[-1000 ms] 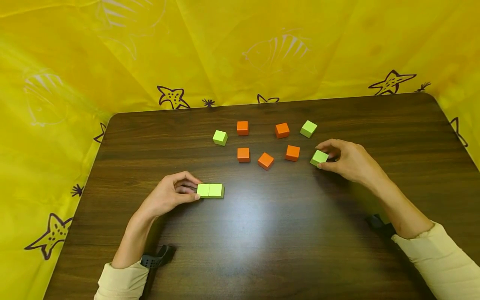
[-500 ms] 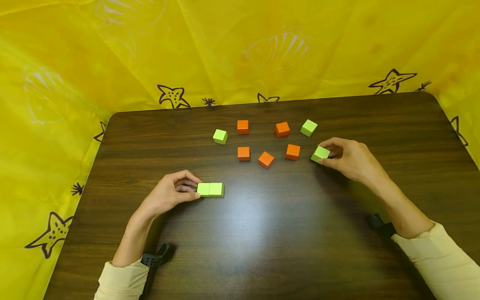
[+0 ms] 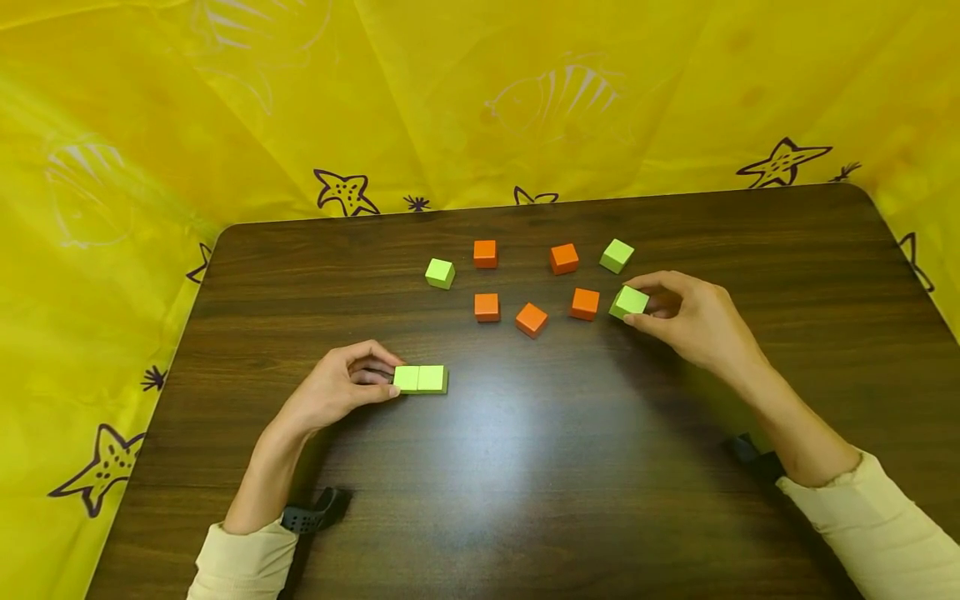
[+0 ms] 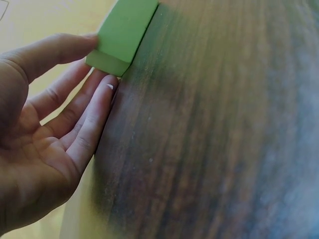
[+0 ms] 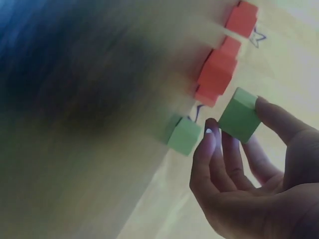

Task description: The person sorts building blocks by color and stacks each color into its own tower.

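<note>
Two green cubes (image 3: 431, 379) sit side by side on the table, touching, and form a short row. My left hand (image 3: 337, 387) pinches the left cube (image 3: 406, 379) of that row between thumb and fingers; the left wrist view shows the thumb on the green block (image 4: 124, 35). On the right, my right hand (image 3: 693, 321) pinches a separate green cube (image 3: 629, 302) between thumb and fingers. In the right wrist view this green cube (image 5: 240, 117) appears raised off the table, apart from another green cube (image 5: 185, 137) behind it.
Several orange cubes (image 3: 532, 319) lie scattered in the middle of the brown table (image 3: 480, 517). One loose green cube (image 3: 440, 273) is left of them, another green cube (image 3: 617, 256) right, just behind my right hand. A yellow patterned cloth (image 3: 450, 100) hangs along the table's back edge.
My right hand has lifted its green cube slightly and then shifted it a little to the left. The left hand and its two-cube row have stayed in place.
</note>
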`<state>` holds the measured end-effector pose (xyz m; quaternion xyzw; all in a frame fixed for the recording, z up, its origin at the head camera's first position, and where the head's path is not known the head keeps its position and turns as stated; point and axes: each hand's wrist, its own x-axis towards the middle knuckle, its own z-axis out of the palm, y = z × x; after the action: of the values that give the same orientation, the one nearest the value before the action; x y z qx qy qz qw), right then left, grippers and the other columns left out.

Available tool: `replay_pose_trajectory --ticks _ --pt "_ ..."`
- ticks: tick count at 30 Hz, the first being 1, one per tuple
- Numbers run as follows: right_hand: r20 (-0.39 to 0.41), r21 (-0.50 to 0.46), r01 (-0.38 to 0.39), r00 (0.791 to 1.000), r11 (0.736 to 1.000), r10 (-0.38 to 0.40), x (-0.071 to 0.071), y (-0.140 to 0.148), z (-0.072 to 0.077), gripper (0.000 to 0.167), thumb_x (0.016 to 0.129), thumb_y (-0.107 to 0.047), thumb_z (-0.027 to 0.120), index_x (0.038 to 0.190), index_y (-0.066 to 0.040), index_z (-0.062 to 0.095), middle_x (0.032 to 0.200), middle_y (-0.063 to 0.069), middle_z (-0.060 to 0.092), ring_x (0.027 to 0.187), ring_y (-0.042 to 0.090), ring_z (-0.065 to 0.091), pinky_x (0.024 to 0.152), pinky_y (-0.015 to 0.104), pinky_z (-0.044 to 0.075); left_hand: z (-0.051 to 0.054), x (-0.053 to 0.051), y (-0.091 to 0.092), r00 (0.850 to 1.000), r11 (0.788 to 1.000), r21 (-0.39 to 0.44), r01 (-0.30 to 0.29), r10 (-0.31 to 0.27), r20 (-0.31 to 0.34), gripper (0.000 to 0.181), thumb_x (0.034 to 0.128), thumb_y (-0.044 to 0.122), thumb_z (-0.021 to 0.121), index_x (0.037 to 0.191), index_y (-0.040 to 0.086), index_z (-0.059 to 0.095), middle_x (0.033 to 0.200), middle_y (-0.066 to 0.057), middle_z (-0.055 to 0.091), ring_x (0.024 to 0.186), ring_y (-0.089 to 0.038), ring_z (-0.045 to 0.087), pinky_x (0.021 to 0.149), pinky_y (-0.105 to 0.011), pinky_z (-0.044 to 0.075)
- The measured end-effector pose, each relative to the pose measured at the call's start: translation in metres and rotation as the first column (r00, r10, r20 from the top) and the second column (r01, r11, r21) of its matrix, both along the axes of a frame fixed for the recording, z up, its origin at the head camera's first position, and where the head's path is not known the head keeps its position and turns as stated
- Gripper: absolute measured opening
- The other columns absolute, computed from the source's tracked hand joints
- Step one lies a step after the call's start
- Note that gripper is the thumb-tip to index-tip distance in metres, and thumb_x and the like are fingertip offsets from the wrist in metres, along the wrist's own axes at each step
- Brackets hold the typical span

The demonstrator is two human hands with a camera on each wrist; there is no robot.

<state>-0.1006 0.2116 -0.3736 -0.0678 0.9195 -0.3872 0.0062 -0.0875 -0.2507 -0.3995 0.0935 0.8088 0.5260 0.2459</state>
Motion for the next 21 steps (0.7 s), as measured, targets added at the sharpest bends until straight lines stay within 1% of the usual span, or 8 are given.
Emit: replay_pose_trajectory --ticks 3,7,11,15,18,21 --pt "-0.020 -0.018 -0.017 1.000 1.000 0.017 0.002 -0.007 0.000 0.035 0.084 -0.018 0.082 0.117 -0.014 0.071 0.096 0.008 0.073 0.079 0.015 0.069 0.062 0.012 0.049 0.000 0.001 0.000 1.000 1.000 0.001 -0.003 0.003 0.003 0.030 0.0844 0.001 0.077 0.112 -0.001 0.065 0.112 -0.020 0.062 0.096 -0.027 0.066 0.081 -0.028 0.058" --pt "-0.031 -0.056 -0.042 0.999 0.998 0.041 0.003 -0.018 0.001 0.035 0.084 -0.016 0.082 0.117 -0.013 0.071 0.098 0.010 0.073 0.080 0.021 0.070 0.065 0.011 0.051 0.001 0.001 -0.001 1.000 1.000 -0.007 -0.009 0.008 -0.004 0.030 0.0843 0.001 0.077 0.112 -0.001 0.065 0.111 -0.020 0.063 0.095 -0.027 0.067 0.080 -0.028 0.058" --pt "-0.033 -0.089 -0.059 0.998 0.994 0.057 0.003 -0.031 0.001 0.035 0.083 -0.015 0.082 0.116 -0.013 0.071 0.098 0.007 0.072 0.079 0.019 0.069 0.066 0.012 0.052 0.001 0.002 -0.001 1.000 1.000 -0.012 -0.010 0.010 -0.004 0.030 0.0843 0.001 0.077 0.112 -0.001 0.065 0.111 -0.020 0.063 0.094 -0.027 0.067 0.080 -0.028 0.058" --pt "-0.061 -0.124 -0.084 0.995 0.989 0.077 0.004 -0.042 0.002 0.033 0.083 -0.014 0.083 0.114 -0.014 0.072 0.098 0.003 0.072 0.078 0.015 0.067 0.066 0.014 0.052 0.001 0.002 0.000 1.000 1.000 -0.013 -0.009 0.009 -0.002 0.030 0.0843 0.001 0.077 0.112 0.000 0.065 0.111 -0.020 0.063 0.095 -0.027 0.067 0.080 -0.028 0.058" --pt "-0.072 -0.163 -0.099 0.994 0.982 0.089 0.005 -0.050 0.002 0.032 0.082 -0.012 0.083 0.113 -0.015 0.072 0.098 0.000 0.071 0.078 0.014 0.067 0.065 0.016 0.052 0.000 0.001 0.001 1.000 1.000 -0.010 -0.005 0.005 -0.003 0.031 0.0840 0.001 0.077 0.112 0.000 0.065 0.112 -0.020 0.062 0.095 -0.027 0.067 0.080 -0.028 0.058" --pt "-0.073 -0.204 -0.116 0.992 0.972 0.104 0.005 -0.060 0.002 0.033 0.081 -0.009 0.083 0.112 -0.014 0.072 0.100 -0.001 0.071 0.080 0.013 0.067 0.068 0.017 0.054 0.000 0.000 0.001 1.000 1.000 -0.003 -0.002 0.002 -0.003 0.031 0.0838 0.000 0.077 0.112 -0.001 0.065 0.111 -0.020 0.062 0.095 -0.028 0.067 0.081 -0.028 0.058"
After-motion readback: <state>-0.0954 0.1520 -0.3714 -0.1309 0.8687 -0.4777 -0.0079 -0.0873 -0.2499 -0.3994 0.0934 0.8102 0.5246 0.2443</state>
